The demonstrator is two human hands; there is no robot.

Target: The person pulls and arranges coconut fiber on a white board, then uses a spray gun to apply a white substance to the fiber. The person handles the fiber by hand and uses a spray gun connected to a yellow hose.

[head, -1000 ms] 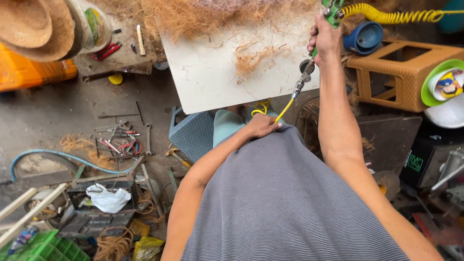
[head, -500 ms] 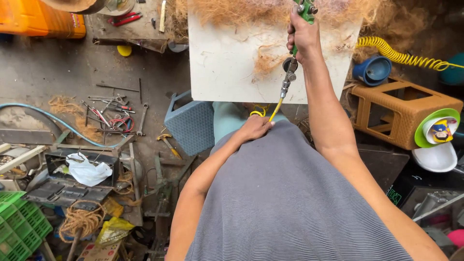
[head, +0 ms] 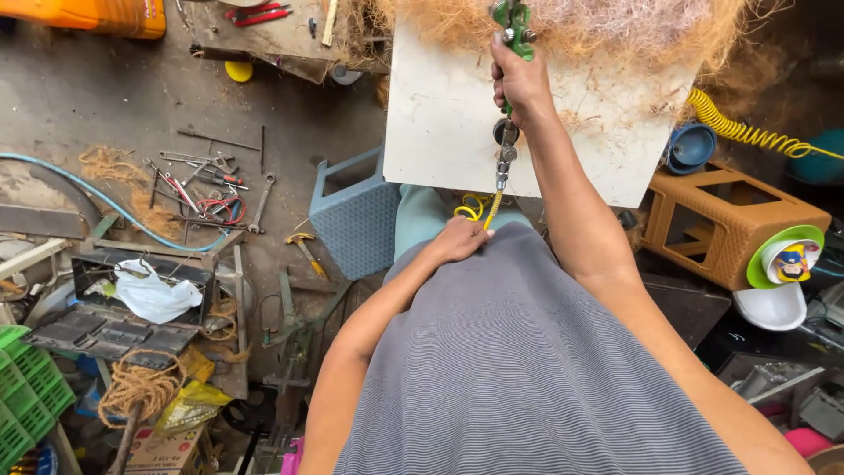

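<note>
Cluttered floor; cup (head: 789,260) in green bowl (head: 767,255)

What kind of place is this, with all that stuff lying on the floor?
Most likely a small, cluttered craft workshop. Hand tools lie scattered on the concrete floor, brown fibre is heaped on a white board, and the right hand holds a green spray gun fed by a yellow hose.
</note>
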